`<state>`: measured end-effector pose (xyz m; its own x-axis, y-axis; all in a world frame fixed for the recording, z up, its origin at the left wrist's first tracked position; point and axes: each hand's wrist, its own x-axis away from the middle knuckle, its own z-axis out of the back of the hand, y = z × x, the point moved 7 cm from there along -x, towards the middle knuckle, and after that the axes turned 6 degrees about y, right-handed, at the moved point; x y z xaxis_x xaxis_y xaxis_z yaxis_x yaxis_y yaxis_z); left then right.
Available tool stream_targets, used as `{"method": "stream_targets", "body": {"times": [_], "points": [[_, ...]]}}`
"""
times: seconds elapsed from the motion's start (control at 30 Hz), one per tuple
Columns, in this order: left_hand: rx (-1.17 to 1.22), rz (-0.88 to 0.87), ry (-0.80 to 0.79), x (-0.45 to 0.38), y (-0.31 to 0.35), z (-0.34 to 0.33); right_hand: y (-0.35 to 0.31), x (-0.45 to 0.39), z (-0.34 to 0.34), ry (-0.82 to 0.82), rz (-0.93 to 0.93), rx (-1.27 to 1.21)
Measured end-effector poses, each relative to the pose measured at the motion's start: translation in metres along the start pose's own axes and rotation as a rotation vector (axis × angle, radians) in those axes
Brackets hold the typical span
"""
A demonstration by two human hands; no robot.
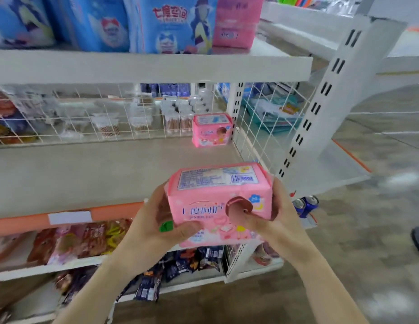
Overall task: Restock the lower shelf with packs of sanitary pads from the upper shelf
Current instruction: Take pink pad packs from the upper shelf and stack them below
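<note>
left hand (166, 220) + right hand (269, 213): both grip pink pack (215, 204) | above lower shelf (86, 174) | second pack (212, 130) at shelf back

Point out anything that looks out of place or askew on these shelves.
Two blue cans lie on their sides at the shelf's end, by the floor, away from other stock. On the bottom shelf, dark snack packets are slumped untidily. The pink pack stands upright.

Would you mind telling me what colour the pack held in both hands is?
Pink, with a white label panel on top; the pack shows best in the head view.
</note>
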<state>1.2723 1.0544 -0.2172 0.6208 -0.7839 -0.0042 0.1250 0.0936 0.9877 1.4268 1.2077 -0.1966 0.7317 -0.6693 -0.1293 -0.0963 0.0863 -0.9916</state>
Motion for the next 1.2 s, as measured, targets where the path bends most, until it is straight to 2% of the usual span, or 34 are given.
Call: {"method": "stream_targets", "body": {"times": [0.2,0.27,0.33,0.4,0.47,0.57,0.63,0.7,0.77,0.83,0.9,0.93,1.0,1.07,1.2], "points": [[0.066,0.038,0.155,0.020,0.000,-0.019,0.007,-0.003,0.021,-0.107,0.089,0.042],[0.117,0.112,0.209,0.024,-0.003,-0.020,0.022,-0.008,0.027,-0.128,0.038,0.016],[0.229,0.278,0.303,0.026,-0.012,-0.014,0.035,-0.014,0.037,-0.122,0.033,0.117],[0.347,0.422,0.345,0.036,-0.024,-0.012,0.037,-0.012,0.042,-0.158,0.181,0.346],[0.351,0.540,0.324,0.043,-0.025,-0.019,0.035,-0.006,0.037,-0.244,0.338,0.588],[0.211,0.623,0.270,0.043,-0.025,-0.023,0.025,-0.002,0.017,-0.398,0.473,0.528],[0.158,0.632,0.204,0.033,-0.026,-0.022,0.028,-0.013,0.013,-0.425,0.406,0.422],[0.113,0.644,0.183,0.019,-0.030,-0.013,0.035,-0.023,0.014,-0.407,0.159,0.238],[0.047,0.585,0.153,0.003,-0.032,-0.005,0.040,-0.034,0.013,-0.336,-0.013,0.092],[-0.104,0.396,0.198,-0.016,-0.038,0.011,0.040,-0.045,0.013,-0.231,-0.020,0.129],[-0.167,0.179,0.108,-0.029,-0.034,0.011,0.045,-0.054,0.014,-0.133,-0.018,0.185],[-0.128,0.124,0.033,-0.032,-0.032,0.005,0.050,-0.058,0.014,-0.100,-0.035,0.210],[-0.115,0.077,-0.071,-0.041,-0.029,-0.003,0.060,-0.061,0.012,-0.070,-0.087,0.237],[-0.164,0.027,-0.052,-0.056,-0.031,0.000,0.067,-0.062,0.008,-0.064,-0.134,0.229],[-0.114,0.046,-0.013,-0.086,-0.037,0.010,0.071,-0.064,0.002,-0.009,-0.212,0.222]]}}
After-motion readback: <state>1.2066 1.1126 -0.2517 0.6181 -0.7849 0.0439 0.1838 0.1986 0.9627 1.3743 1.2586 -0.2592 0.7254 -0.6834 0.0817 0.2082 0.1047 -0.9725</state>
